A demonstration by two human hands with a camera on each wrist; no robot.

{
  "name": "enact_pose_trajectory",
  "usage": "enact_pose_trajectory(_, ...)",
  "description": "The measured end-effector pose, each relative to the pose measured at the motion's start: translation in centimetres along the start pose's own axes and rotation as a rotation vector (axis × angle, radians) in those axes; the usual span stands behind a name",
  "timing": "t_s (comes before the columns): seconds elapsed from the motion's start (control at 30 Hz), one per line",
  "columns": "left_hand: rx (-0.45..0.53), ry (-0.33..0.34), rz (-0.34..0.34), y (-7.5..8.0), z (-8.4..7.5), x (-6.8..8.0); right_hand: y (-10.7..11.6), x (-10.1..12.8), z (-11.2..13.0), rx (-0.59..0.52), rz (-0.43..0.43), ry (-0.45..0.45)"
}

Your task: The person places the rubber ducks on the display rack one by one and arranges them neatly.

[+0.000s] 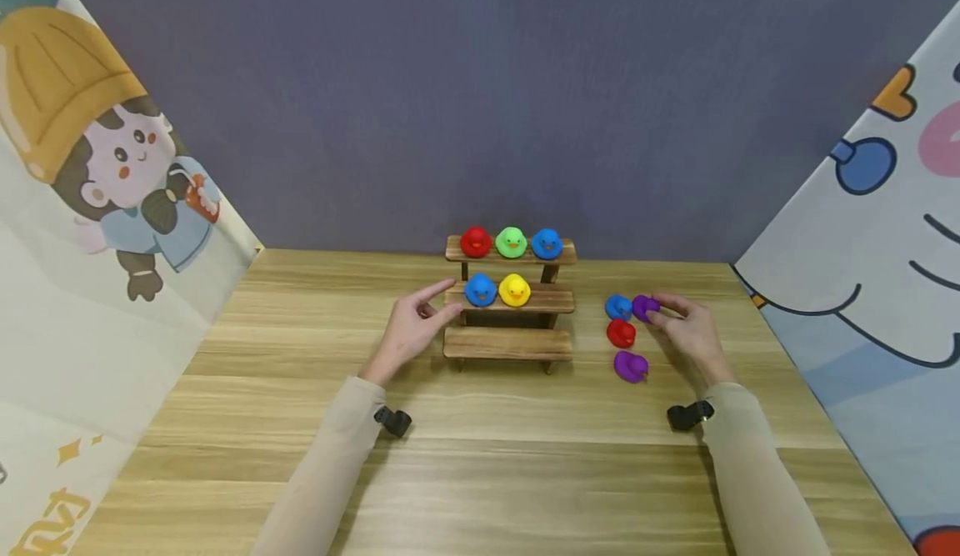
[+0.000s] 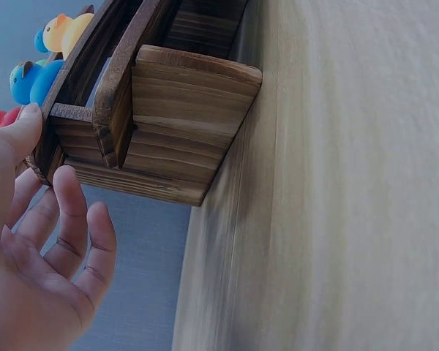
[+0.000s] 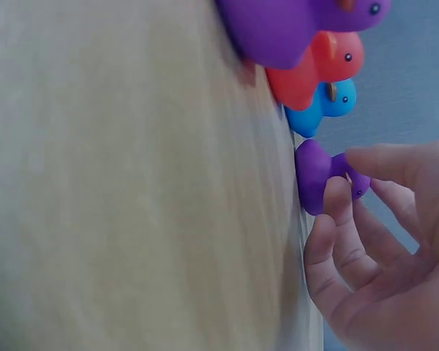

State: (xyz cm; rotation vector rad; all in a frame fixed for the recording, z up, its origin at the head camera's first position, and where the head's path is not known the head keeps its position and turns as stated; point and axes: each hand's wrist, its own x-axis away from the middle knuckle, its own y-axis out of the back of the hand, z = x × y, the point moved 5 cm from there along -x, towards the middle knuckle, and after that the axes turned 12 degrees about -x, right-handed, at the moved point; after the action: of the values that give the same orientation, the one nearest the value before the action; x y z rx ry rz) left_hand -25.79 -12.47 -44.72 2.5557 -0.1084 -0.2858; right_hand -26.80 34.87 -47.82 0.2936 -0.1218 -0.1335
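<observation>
My left hand (image 1: 411,329) is at the left end of the small three-tier wooden stand (image 1: 508,343), thumb and forefinger pinching the end of the middle tier. On the top tier sit a red duck (image 1: 476,242), a green duck (image 1: 512,242) and a blue duck (image 1: 547,243). The middle tier carries another blue duck (image 1: 481,290) and a yellow duck (image 1: 514,290). Right of the stand, my right hand (image 1: 688,333) pinches a purple rubber duck (image 3: 314,175) by its head between thumb and forefinger, low at the tabletop.
Beside the held duck stand a loose blue duck (image 1: 618,307), a red one (image 1: 621,333) and, nearer, a second purple one (image 1: 631,367). A dark blue-grey panel (image 1: 510,106) rises behind the wooden table (image 1: 495,473), with printed panels at both sides.
</observation>
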Motion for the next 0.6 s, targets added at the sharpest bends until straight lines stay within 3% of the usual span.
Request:
enact_pose_trajectory(0.37, 0.006, 0.001, 0.000, -0.01, 0.01, 0.01, 0.09, -0.24, -0.55, -0.066, -0.032, -0.017)
enact_pose_trajectory(0.6, 0.003, -0.001, 0.001, 0.06, 0.16, -0.07, 0.20, -0.12, -0.24, -0.004, -0.038, -0.001)
